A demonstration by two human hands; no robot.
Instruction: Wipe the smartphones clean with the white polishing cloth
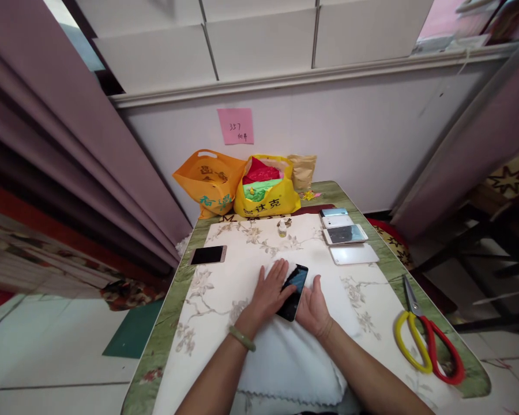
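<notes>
A dark-screened smartphone is tilted between my two hands over the middle of the table. My left hand grips its left side, the thumb lying across the screen and the other fingers stretched along the upper left edge. Palm up, my right hand supports the phone from the right; its thumb points away and its fingers are partly hidden behind the phone. Beneath both hands spreads a white cloth with a zigzag edge. A small clear bottle stands beyond the phone.
Several phones lie at the right, and another phone at the left. Scissors with yellow and red handles rest near the right edge. An orange bag, a yellow bag of cloths and a brown pouch stand along the back.
</notes>
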